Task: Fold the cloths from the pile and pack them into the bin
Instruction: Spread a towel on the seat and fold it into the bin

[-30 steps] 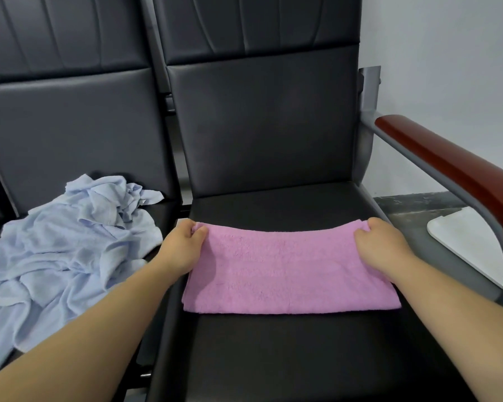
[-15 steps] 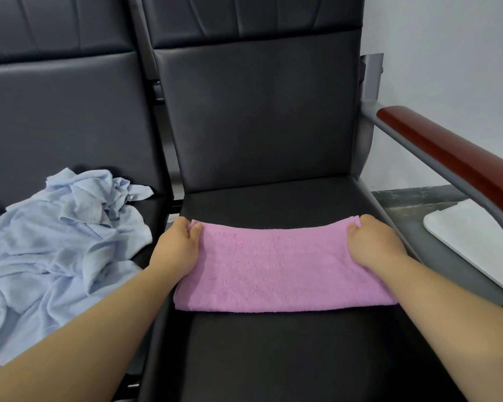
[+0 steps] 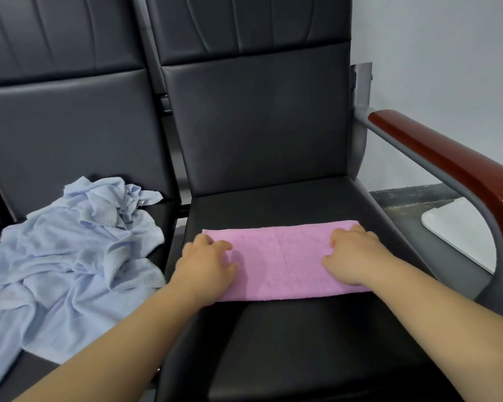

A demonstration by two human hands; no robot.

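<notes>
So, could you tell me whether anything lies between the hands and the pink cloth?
Nothing visible does: the left hand and right hand both rest directly on the pink cloth, one at each end.

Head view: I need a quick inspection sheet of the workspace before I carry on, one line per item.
Surface: black padded seat, smooth, bearing the work.
Job's things: pink towel folded into a long band, flat across the seat; blue cloths in a crumpled pile on the neighbouring seat to the left; bin not seen.
Clutter: nothing seen.
Hands: left hand and right hand rest on the towel's two ends, fingers laid on top, nothing gripped.
Cables: nothing seen.
Surroundings: wooden armrest on a grey frame at right; white flat thing on the floor beyond it, partly hidden; grey wall.
</notes>
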